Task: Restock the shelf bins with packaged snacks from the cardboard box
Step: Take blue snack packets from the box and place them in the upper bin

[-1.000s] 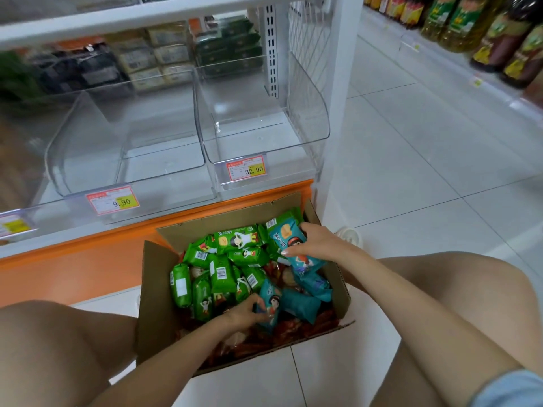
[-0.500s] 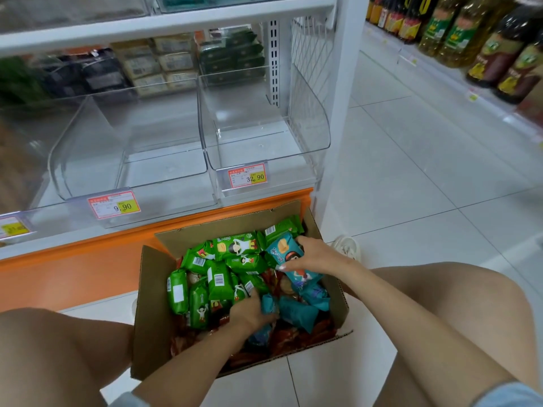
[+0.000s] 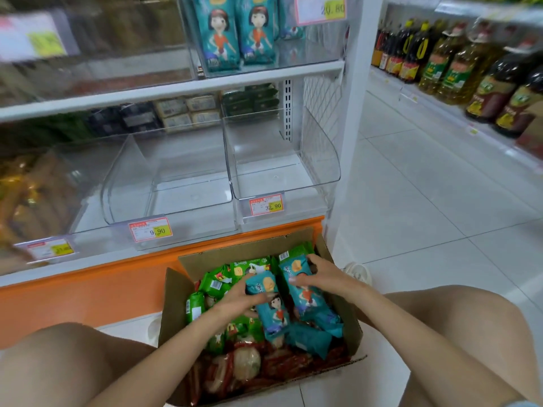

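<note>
Fingers (image 3: 260, 297) of the left hand (image 3: 235, 302): curled round one teal foil snack packet printed with a cartoon girl (image 3: 271, 308), held over the middle of the open brown cardboard box (image 3: 229, 251). Fingers of the right hand (image 3: 323, 274): wrapped over a second teal packet (image 3: 302, 289) of the same print, at the box's back right corner, close beside the first. Change: a second ago the left hand was low among the packets at the box's front. It has since come up with its packet beside the right-hand one, and the view has tipped up to take in more of the shelving above the box. Judged meaning for the task: both hands are loaded, picking is done for this round, and the lift to a bin comes next. Count, inside the box: two teal packets in hand; at least two loose teal packets (image 3: 311, 337) at the front right; green foil packets (image 3: 249, 267), at least six, along the left and back; red-wrapped packets (image 3: 282, 364) at the front, too jumbled to count. Count, above the box: two clear plastic bins holding nothing, the left empty bin (image 3: 182, 195) up and to the left, the right empty bin (image 3: 273, 177) directly above the back flap. One upper clear bin (image 3: 311, 48), a shelf higher, holds upright shelved teal packets (image 3: 219, 33) of the same print: two plain, a third half hidden. It is the likely destination. Red-and-yellow price tags (image 3: 150, 232) on this shelving: five, two of them blurred.
</note>
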Demonstrator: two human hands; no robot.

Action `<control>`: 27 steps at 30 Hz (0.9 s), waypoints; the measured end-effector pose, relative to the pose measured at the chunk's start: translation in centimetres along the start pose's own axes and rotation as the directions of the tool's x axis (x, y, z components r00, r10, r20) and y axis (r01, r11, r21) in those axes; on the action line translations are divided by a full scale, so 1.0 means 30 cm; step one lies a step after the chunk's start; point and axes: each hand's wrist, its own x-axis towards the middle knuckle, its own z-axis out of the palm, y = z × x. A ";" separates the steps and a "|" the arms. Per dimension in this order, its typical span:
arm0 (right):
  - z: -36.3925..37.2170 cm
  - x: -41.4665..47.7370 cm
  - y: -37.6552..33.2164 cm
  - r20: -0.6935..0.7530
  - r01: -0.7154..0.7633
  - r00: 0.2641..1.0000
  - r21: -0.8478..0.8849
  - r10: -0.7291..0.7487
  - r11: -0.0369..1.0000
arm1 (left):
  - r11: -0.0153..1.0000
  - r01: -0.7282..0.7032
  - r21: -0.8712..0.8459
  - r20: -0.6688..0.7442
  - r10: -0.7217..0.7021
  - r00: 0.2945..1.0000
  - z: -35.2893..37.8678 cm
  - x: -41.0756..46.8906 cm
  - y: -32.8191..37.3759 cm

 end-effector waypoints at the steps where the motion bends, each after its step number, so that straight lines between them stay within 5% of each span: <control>1: 0.006 -0.008 -0.010 0.004 0.009 1.000 0.034 -0.009 0.999 | 1.000 -0.023 -0.013 -0.003 0.023 1.000 -0.016 -0.023 0.025; 9: -0.078 -0.155 -0.308 -0.027 0.179 0.984 0.178 -0.177 0.968 | 0.977 -0.210 0.032 -0.025 0.211 0.977 -0.114 -0.153 0.294; 14: -0.234 -0.261 -0.586 -0.120 0.364 0.928 0.074 -0.354 0.928 | 0.901 -0.406 0.150 -0.111 0.424 0.899 -0.203 -0.243 0.609; 20: -0.450 -0.424 -0.972 -0.321 0.559 0.750 -0.163 -0.579 0.813 | 0.706 -0.644 0.296 -0.184 0.704 0.687 -0.305 -0.379 1.052; 27: -0.699 -0.486 -1.294 -0.546 0.531 0.463 -0.459 -0.698 0.712 | 0.572 -0.681 0.457 -0.248 0.817 0.520 -0.410 -0.368 1.470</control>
